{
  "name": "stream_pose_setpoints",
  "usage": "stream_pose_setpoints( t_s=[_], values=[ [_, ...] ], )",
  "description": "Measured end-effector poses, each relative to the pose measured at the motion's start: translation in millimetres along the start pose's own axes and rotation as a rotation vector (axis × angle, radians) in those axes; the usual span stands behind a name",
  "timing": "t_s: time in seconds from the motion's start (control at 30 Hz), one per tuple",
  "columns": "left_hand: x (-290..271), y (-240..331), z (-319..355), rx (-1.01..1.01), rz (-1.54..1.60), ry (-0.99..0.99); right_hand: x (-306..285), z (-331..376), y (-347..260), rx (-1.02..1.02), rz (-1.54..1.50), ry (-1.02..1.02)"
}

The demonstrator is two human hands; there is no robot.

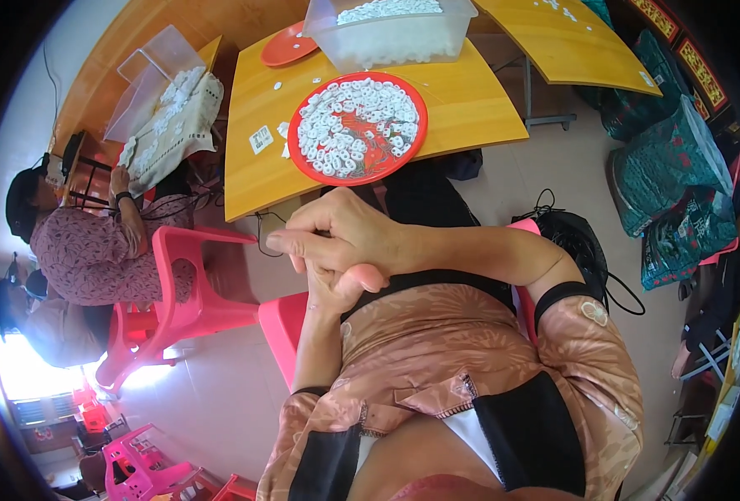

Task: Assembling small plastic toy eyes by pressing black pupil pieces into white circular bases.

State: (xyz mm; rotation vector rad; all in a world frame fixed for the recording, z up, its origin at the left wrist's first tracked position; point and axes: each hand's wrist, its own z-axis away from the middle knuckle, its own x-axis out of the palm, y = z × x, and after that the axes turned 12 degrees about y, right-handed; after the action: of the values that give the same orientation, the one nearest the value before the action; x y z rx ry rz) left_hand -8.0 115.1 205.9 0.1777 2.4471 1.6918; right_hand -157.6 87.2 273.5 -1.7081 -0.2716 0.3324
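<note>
right hand (336, 230) clasped over left hand (336, 284), empty

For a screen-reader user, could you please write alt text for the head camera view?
A seated person's right hand clasps over the left hand, both empty, in front of a yellow table. On it sit a red plate of small white rings and a clear tub holding more.

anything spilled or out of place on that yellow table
Yes, mildly. A few small white pieces lie loose on the yellow table, outside the red tray and the clear bin. The right hand and left hand are clasped together, holding nothing.
</note>
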Motion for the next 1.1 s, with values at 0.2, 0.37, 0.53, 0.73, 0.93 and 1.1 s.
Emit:
stream_pose_setpoints(
  t_s=[0.2, 0.37, 0.53, 0.73, 0.93, 1.1],
  values=[
    [11.3, 18.9, -31.1, 0.314, 0.212, 0.361, -7.9, -16.1, 17.5, -0.303, -0.339, 0.344],
    [10.7, 18.9, -34.5, -0.006, 0.452, 0.497, -4.1, -1.3, 4.8, -0.281, -0.388, 0.189],
    [6.6, 32.3, -31.4, -0.265, 0.661, 0.080, -9.0, -0.8, 4.7, -0.216, -0.442, -0.107],
    [9.5, 65.8, -39.4, -0.280, 0.574, -0.370, -35.5, -4.1, -13.8, -0.128, -0.304, -0.900],
    [17.2, 68.0, -37.9, -0.489, 0.516, -0.213, -28.0, 5.5, 0.1, 0.162, -0.201, -0.668],
    [24.7, 70.3, -32.5, -0.388, 0.765, -0.308, -45.5, 9.7, -34.7, 0.066, -0.120, -0.782]
  ],
)
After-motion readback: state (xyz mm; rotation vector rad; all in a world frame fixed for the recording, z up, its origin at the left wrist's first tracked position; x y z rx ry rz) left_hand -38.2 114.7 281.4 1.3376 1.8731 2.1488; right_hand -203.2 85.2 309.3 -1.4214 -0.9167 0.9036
